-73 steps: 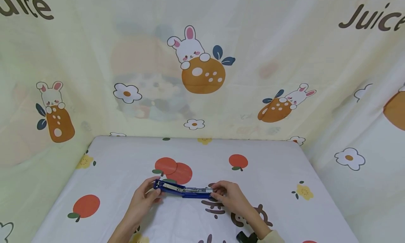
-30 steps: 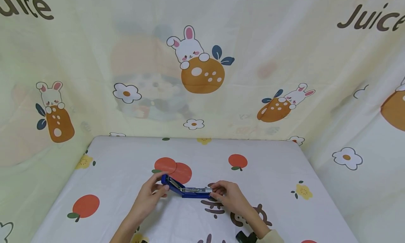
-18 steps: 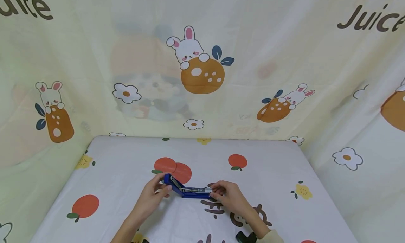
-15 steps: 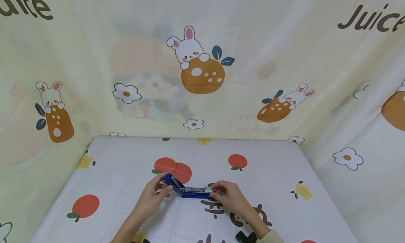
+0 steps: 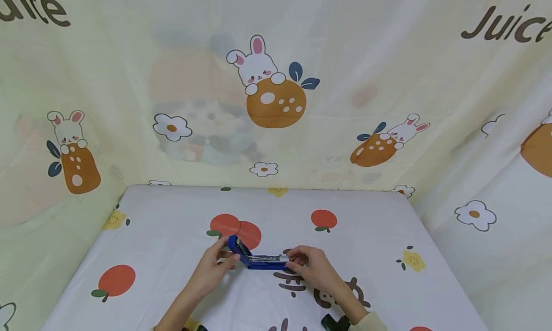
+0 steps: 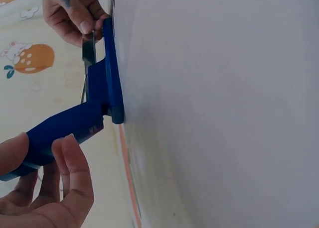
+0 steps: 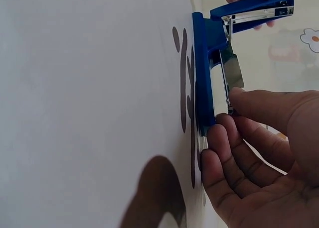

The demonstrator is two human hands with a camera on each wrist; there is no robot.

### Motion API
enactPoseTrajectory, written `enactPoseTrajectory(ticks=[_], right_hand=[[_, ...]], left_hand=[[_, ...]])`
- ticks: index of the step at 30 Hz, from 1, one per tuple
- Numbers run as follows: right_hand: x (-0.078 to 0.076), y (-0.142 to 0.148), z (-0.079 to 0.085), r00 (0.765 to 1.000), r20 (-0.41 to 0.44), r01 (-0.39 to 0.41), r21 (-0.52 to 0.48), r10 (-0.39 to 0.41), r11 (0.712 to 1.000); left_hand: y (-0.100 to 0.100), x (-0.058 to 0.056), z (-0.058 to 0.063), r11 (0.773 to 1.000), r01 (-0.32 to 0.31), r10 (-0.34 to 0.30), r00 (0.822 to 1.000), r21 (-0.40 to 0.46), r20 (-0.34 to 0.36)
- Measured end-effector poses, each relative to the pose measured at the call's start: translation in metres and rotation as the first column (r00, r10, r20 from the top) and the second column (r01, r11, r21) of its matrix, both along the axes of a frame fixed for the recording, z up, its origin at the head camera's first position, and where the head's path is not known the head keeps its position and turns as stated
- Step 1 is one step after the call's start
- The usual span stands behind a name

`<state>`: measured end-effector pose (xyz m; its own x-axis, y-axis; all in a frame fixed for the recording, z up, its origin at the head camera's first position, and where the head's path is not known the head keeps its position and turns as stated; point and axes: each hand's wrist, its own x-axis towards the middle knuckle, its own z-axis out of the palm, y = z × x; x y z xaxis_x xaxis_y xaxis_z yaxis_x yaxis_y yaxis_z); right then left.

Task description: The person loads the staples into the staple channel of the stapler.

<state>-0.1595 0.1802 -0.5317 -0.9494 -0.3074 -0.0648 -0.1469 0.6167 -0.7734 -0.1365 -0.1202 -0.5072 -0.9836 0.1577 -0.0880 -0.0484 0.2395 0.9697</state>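
A blue stapler (image 5: 268, 266) rests on the table with its top cover swung up and back to the left, baring the metal staple channel (image 7: 232, 71). My left hand (image 5: 211, 268) grips the free end of that raised cover (image 6: 65, 131) between thumb and fingers. At the stapler's other end, my right hand (image 5: 312, 266) pinches the front tip of the channel, thumb on top, with other fingers by the base (image 7: 203, 73). In the right wrist view a gap shows between channel and base.
The table is spread with a white cloth (image 5: 366, 235) printed with fruit and dark lettering. A patterned curtain (image 5: 198, 82) hangs behind and at both sides. Dark wrist gear (image 5: 335, 323) sits below my right wrist.
My left hand has moved right and slightly up, tilting the stapler's cover more steeply. The right hand and the stapler's base have stayed in place.
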Motion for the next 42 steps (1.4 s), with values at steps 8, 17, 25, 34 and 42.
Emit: enactPoseTrajectory(ticks=[8,17,25,34,42], right_hand=[[0.000,0.000,0.001,1.000,0.005,-0.003,-0.020,0.003,1.000],[0.000,0.001,0.001,1.000,0.006,-0.006,-0.022,0.006,1.000],[0.001,0.000,0.001,1.000,0.000,-0.007,-0.024,0.007,1.000],[0.001,-0.001,0.003,1.000,0.004,-0.006,-0.023,0.006,1.000],[0.001,-0.001,0.003,1.000,0.013,0.002,-0.027,-0.001,1.000]], left_hand=[[0.003,-0.002,-0.004,1.000,0.012,-0.012,1.000,-0.001,0.019],[0.007,-0.002,-0.007,0.999,0.048,-0.048,0.999,-0.005,-0.014],[0.010,-0.003,-0.007,0.998,0.065,-0.065,0.998,-0.012,-0.016],[0.012,-0.005,-0.007,0.997,0.079,-0.079,0.997,-0.018,-0.018],[0.014,-0.005,-0.005,0.997,0.066,-0.067,0.998,-0.050,-0.008]])
